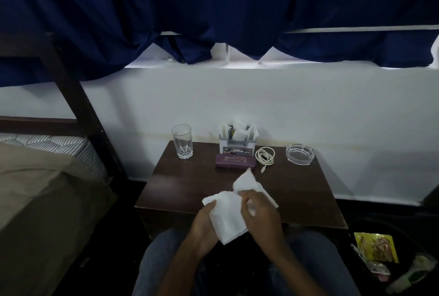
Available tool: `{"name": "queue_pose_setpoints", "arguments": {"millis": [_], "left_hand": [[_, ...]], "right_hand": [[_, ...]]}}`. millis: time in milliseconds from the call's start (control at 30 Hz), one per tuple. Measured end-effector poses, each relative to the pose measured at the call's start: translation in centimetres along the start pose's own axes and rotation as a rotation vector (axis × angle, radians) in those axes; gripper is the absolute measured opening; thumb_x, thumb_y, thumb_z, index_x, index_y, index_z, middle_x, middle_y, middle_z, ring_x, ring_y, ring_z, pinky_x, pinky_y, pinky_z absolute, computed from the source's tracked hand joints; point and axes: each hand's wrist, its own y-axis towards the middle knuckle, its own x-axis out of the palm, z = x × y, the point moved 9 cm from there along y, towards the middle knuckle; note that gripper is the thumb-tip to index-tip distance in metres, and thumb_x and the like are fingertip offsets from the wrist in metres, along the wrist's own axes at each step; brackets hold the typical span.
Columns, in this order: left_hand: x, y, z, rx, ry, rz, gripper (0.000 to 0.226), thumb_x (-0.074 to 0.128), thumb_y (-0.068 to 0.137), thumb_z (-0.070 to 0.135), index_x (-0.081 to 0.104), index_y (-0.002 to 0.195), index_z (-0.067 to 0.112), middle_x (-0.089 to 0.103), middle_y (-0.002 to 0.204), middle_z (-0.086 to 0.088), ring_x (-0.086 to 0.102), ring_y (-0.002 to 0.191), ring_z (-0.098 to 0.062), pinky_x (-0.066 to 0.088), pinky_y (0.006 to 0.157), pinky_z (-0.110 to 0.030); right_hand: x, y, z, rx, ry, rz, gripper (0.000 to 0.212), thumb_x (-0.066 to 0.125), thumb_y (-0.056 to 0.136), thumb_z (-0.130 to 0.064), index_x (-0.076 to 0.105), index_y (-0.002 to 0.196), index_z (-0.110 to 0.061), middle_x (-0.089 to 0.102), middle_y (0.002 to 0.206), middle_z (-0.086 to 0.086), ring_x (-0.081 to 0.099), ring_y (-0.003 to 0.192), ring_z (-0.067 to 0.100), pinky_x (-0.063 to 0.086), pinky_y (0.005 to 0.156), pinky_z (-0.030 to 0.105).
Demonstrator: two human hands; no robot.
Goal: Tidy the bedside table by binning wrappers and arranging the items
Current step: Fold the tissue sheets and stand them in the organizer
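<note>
With wrappers binned in the dark floor bin (380, 251) and items lined up on the dark wooden tabletop (194, 184), left hand (204, 221) and right hand (261, 212) fingers are clamped on a white paper tissue (229, 215), the last thing left.

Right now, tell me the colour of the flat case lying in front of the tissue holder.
Dark purple, with pale lettering on its lid; the case shows best in the head view.

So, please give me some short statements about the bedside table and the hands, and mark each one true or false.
1. Both hands, left hand and right hand, hold the white tissue. True.
2. The drinking glass is full of water. False: it looks empty.
3. The white cable lies coiled between the purple case and the glass ashtray. True.
4. The ashtray stands at the table's left end. False: it is at the right end.
</note>
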Motion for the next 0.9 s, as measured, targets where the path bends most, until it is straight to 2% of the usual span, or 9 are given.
{"name": "queue_pose_setpoints", "arguments": {"millis": [167,233,300,367,467,600,733,800,900], "left_hand": [[0.7,-1.6,0.7,0.130,0.432,-0.036,0.037,0.035,0.099,0.009,0.045,0.064,0.003,0.052,0.058,-0.010,0.059,0.097,-0.034,0.046,0.091,-0.039],[1.0,-1.1,1.1,0.201,0.503,-0.141,0.032,0.036,0.098,0.002,0.054,0.071,0.000,0.057,0.075,-0.016,0.057,0.104,-0.033,0.040,0.103,-0.039],[0.1,0.0,1.0,0.181,0.510,-0.107,0.028,0.032,0.099,0.002,0.057,0.106,-0.009,0.061,0.112,-0.022,0.055,0.114,-0.032,0.036,0.106,-0.037],[0.2,-0.2,-0.8,0.026,0.535,-0.149,0.029,0.033,0.100,0.010,0.056,0.110,-0.005,0.066,0.108,-0.020,0.061,0.104,-0.031,0.046,0.096,-0.038],[-0.6,1.6,-0.8,-0.080,0.133,-0.097,0.033,0.033,0.099,0.031,0.057,0.096,0.008,0.072,0.074,-0.006,0.066,0.075,-0.021,0.055,0.070,-0.033],[0.1,1.1,-0.3,-0.078,0.019,-0.188,0.037,0.034,0.099,0.027,0.062,0.090,0.006,0.073,0.068,-0.009,0.070,0.060,-0.021,0.052,0.067,-0.034],[0.7,0.5,0.0,-0.069,-0.028,-0.234,0.040,0.040,0.094,0.027,0.061,0.113,-0.002,0.071,0.096,-0.020,0.070,0.077,-0.029,0.056,0.066,-0.034],[0.8,0.7,-0.2,-0.078,-0.030,-0.238,0.048,0.047,0.090,0.026,0.052,0.129,0.000,0.060,0.125,-0.021,0.064,0.097,-0.031,0.054,0.076,-0.036],[1.0,0.9,-0.5,-0.101,0.000,-0.248,0.047,0.046,0.093,0.027,0.050,0.133,0.002,0.054,0.134,-0.018,0.061,0.106,-0.029,0.049,0.084,-0.037]], "right_hand": [[4.2,-3.8,-2.2,-0.446,-0.330,-0.158,0.024,0.044,0.082,-0.025,0.066,0.090,-0.021,0.071,0.086,-0.009,0.066,0.079,0.004,0.054,0.066,0.019],[4.4,-4.3,-1.6,-0.458,-0.300,-0.180,0.024,0.037,0.092,-0.025,0.059,0.099,-0.021,0.072,0.088,-0.007,0.065,0.082,0.004,0.054,0.069,0.020],[4.2,-4.3,-1.4,-0.458,-0.285,-0.192,0.036,0.026,0.099,-0.027,0.061,0.102,-0.020,0.072,0.091,-0.006,0.066,0.086,0.005,0.053,0.075,0.019],[3.9,-4.4,-1.4,-0.468,-0.278,-0.207,0.043,0.018,0.101,-0.032,0.058,0.106,-0.019,0.073,0.095,-0.005,0.060,0.094,0.003,0.053,0.078,0.019],[3.8,-4.6,-1.6,-0.503,-0.245,-0.209,0.035,0.023,0.101,-0.029,0.054,0.109,-0.016,0.073,0.100,-0.002,0.053,0.104,0.004,0.050,0.086,0.020],[3.3,-5.0,-3.2,-0.572,-0.256,-0.228,0.025,0.048,0.081,-0.013,0.069,0.095,-0.015,0.070,0.104,-0.005,0.056,0.105,0.004,0.038,0.103,0.021],[0.8,-3.3,-2.4,-0.309,-0.068,-0.099,0.026,0.058,0.072,-0.026,0.061,0.097,-0.019,0.064,0.112,-0.010,0.053,0.110,0.005,0.036,0.101,0.023],[-0.8,-1.7,0.4,-0.033,0.068,0.010,0.026,0.054,0.075,-0.029,0.062,0.098,-0.018,0.062,0.106,-0.010,0.053,0.104,0.009,0.038,0.094,0.025],[-1.5,-0.9,6.1,0.439,0.355,0.045,0.009,0.058,0.084,-0.010,0.065,0.083,-0.015,0.065,0.089,0.000,0.058,0.092,0.023,0.046,0.077,0.024]]}}
